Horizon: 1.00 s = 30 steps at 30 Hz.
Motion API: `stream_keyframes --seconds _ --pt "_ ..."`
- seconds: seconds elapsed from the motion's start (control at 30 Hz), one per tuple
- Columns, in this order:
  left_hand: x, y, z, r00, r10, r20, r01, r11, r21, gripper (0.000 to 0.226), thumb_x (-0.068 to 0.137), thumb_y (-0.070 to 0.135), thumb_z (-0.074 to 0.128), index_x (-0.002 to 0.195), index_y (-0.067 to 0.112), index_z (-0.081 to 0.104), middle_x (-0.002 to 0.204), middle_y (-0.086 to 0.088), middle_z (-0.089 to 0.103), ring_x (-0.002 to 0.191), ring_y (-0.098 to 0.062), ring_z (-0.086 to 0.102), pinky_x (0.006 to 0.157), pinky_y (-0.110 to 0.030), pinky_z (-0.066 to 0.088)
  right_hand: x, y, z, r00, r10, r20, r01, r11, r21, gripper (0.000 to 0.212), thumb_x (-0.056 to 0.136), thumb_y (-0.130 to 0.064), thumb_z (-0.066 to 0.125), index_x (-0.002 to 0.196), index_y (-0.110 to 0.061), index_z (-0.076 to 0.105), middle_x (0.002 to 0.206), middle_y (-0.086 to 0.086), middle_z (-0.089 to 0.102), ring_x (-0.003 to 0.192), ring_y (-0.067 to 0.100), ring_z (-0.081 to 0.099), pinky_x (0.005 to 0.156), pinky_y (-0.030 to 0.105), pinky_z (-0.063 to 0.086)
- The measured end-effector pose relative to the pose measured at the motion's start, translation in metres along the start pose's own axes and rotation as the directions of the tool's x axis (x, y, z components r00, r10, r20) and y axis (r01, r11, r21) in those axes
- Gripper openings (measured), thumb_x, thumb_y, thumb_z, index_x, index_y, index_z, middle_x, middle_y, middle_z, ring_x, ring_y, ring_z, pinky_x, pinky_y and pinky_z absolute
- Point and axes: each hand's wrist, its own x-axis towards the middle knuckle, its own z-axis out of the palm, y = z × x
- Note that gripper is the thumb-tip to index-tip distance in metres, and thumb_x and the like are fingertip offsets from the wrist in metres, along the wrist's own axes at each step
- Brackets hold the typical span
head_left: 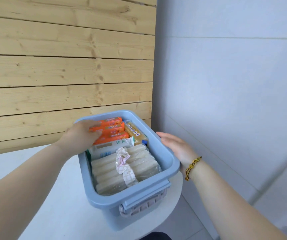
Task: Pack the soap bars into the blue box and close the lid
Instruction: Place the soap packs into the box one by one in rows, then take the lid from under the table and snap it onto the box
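Observation:
The blue box [171,163] stands open on a white table, with no lid in view. Its far end holds several orange-wrapped soap bars [115,131] beside a yellow bar [135,132]. A white and blue soap packet [104,149] lies in the middle. Pale bars in clear plastic [108,170] fill the near end, with a crumpled wrapper [123,160] on top. My left hand [82,132] reaches over the box's far left rim and grips the end of an orange bar. My right hand [175,146] rests on the outside of the right rim, fingers extended.
The round white table [35,187] ends just right of the box. A wooden slat wall [66,66] stands close behind. A pale wall [234,84] is on the right. The box has a pinkish handle [144,205] at its near end.

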Motion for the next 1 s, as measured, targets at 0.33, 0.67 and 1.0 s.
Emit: stream_keyframes --seconds 0.33,0.67,1.0 --pt "-0.102 0.001 -0.005 0.974 0.144 -0.172 -0.191 0.936 -0.296 0.022 0.089 0.015 0.05 0.09 0.033 0.063 0.084 0.022 0.058 0.08 0.007 0.052 0.063 0.003 0.035 -0.04 0.016 0.014 0.83 -0.143 -0.539 0.181 0.983 0.018 0.015 0.087 -0.01 0.049 0.087 -0.01 0.064 0.076 -0.001 0.062 0.072 0.017 0.055 0.066 0.018 0.047" --pt "-0.276 -0.113 0.076 0.937 -0.338 -0.09 0.202 0.732 -0.651 0.033 0.083 0.009 0.057 0.054 0.023 0.062 0.049 0.01 0.065 0.049 0.005 0.054 0.051 -0.004 0.038 -0.181 0.135 0.126 0.946 0.063 -0.319 -0.046 0.997 0.061 0.025 0.089 -0.005 0.047 0.067 -0.015 0.051 0.041 -0.006 0.051 0.034 -0.001 0.044 0.036 0.009 0.037" --pt "-0.259 -0.228 0.172 0.373 -0.814 0.445 0.784 0.019 -0.621 0.008 0.09 0.006 0.042 0.085 0.005 0.048 0.072 -0.007 0.044 0.08 -0.026 0.048 0.076 -0.036 0.038 -0.114 0.277 0.171 0.706 0.685 -0.181 -0.706 0.7 -0.107 0.034 0.09 -0.008 0.046 0.12 0.008 0.048 0.126 0.023 0.054 0.119 0.038 0.051 0.098 0.042 0.046"
